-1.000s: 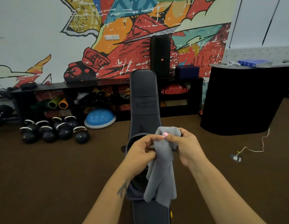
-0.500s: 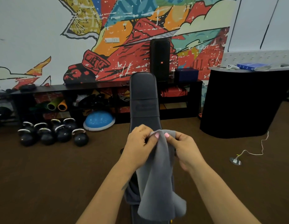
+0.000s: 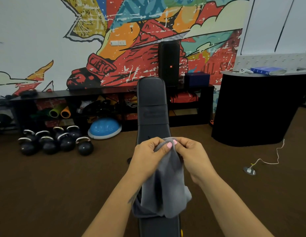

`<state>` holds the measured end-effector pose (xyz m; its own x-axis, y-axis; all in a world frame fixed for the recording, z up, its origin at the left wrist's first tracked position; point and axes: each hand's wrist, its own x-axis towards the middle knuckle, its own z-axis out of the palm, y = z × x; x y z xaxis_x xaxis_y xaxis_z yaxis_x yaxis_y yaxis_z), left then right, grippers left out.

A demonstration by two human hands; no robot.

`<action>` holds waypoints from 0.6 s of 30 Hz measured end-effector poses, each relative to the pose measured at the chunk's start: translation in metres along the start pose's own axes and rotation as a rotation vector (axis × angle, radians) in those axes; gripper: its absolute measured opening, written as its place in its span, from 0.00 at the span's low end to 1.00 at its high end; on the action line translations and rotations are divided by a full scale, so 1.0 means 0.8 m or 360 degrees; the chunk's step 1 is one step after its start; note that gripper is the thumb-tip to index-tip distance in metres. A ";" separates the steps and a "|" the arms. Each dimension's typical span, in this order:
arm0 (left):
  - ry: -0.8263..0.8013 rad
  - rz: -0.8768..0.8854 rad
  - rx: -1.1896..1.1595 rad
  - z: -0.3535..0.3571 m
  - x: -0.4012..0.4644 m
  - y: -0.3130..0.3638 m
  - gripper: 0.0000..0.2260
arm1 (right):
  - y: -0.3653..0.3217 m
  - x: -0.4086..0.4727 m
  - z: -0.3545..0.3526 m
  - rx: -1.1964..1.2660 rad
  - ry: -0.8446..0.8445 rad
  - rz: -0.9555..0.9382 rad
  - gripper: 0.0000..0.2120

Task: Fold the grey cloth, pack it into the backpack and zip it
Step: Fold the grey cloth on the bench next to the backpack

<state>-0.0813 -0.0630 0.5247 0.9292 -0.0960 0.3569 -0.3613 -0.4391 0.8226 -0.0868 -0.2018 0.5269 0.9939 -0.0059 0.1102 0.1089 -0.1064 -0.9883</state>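
Observation:
The grey cloth [image 3: 166, 185] hangs in front of me above a dark padded bench [image 3: 151, 106]. My left hand [image 3: 145, 158] and my right hand [image 3: 195, 156] pinch its top edge close together, thumbs nearly touching. The cloth drapes down between my forearms in a loose fold. Beneath it on the bench lies the dark grey backpack [image 3: 137, 210], mostly hidden by the cloth and my left arm.
Several kettlebells [image 3: 54, 141] and a blue balance dome [image 3: 104, 128] sit on the brown floor at left. A low black shelf [image 3: 63, 94] runs along the mural wall. A black counter [image 3: 254, 106] stands at right, with a white cable [image 3: 268, 161] on the floor.
My hands have come closer together on the cloth's top edge. The bunched cloth has opened into a wider hanging fold, and the view has tilted slightly.

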 end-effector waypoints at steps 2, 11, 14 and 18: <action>-0.0010 0.0031 0.0024 -0.001 0.000 0.000 0.06 | -0.001 -0.001 -0.001 0.0020 -0.0045 -0.0001 0.12; 0.0081 0.0050 0.0069 0.000 0.001 0.000 0.05 | -0.003 -0.007 -0.002 -0.0153 -0.0150 -0.0106 0.13; 0.0029 0.0022 0.0075 0.000 0.002 -0.002 0.06 | -0.005 -0.007 -0.003 -0.0200 -0.0123 -0.0175 0.10; -0.0429 -0.0018 -0.0161 -0.010 -0.001 -0.006 0.10 | -0.012 0.007 -0.014 -0.0190 0.0000 -0.0166 0.09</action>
<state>-0.0809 -0.0534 0.5237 0.9155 -0.3314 0.2283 -0.3444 -0.3516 0.8705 -0.0825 -0.2117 0.5380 0.9773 0.0116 0.2114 0.2086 -0.2239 -0.9520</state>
